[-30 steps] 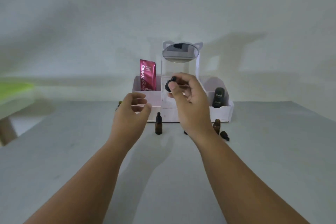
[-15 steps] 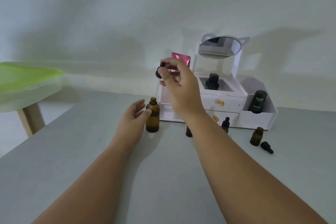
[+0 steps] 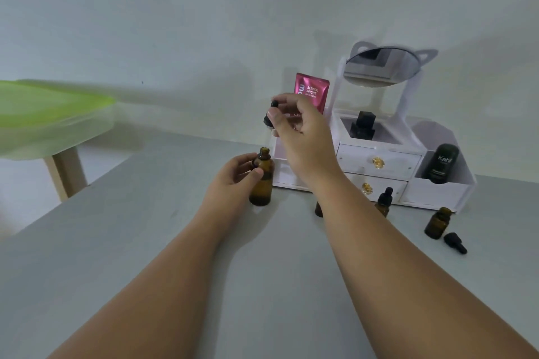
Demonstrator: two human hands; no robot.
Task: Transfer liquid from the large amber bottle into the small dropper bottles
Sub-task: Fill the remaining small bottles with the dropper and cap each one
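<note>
The large amber bottle (image 3: pixel 262 181) stands uncapped on the grey table, and my left hand (image 3: pixel 236 181) grips its side. Above it, my right hand (image 3: pixel 303 131) pinches a black dropper cap (image 3: pixel 269 115) by its bulb. One small dropper bottle (image 3: pixel 318 209) shows only its base behind my right forearm. A capped small bottle (image 3: pixel 383 202) stands before the drawers. An uncapped small bottle (image 3: pixel 436 222) stands at the right, with a loose black dropper cap (image 3: pixel 455 242) lying beside it.
A white cosmetic organiser (image 3: pixel 379 163) with drawers and a round mirror (image 3: pixel 382 67) stands against the wall, holding a pink sachet (image 3: pixel 312 90), a black cube bottle (image 3: pixel 363 125) and a dark Kahf tube (image 3: pixel 442 163). A green-topped stool (image 3: pixel 43 114) stands left of the table.
The view has swung left, so the organiser sits further right. My left hand has closed around the large amber bottle. My right hand still holds the dropper cap above it.
</note>
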